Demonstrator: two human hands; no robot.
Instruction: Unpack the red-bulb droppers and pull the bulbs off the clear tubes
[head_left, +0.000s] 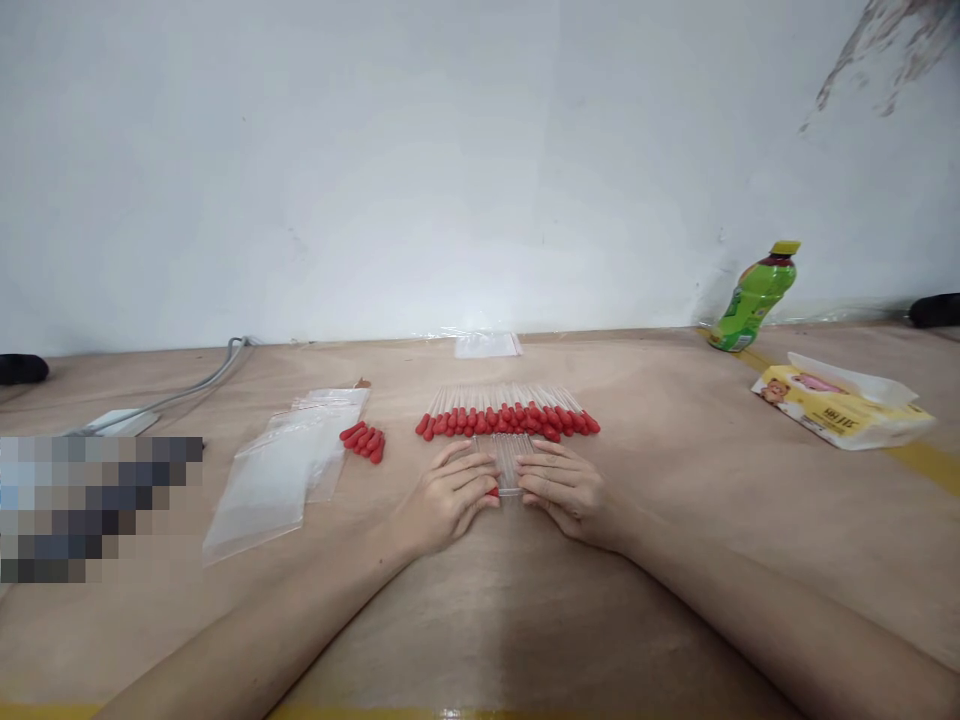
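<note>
In the middle of the table a row of clear thin glass droppers with red rubber bulbs (510, 415) lies side by side, bulbs toward me. Just below it, several clear glass tubes (510, 460) lie between my hands. My left hand (454, 495) is closed against their left side, its fingers bent. From the right, my right hand (562, 490) presses on them with curled fingers. A clear tube lies crosswise at their near end, with a bit of red showing by my left thumb. My fingers hide the outer tubes.
Loose red rubber bulbs (364, 440) lie left of the row, by clear plastic zip bags (274, 480). Another bag (487, 346) lies near the wall. At right are a green bottle (754, 300) and a yellow tissue pack (840, 405). A grey cable (202, 382) runs at left.
</note>
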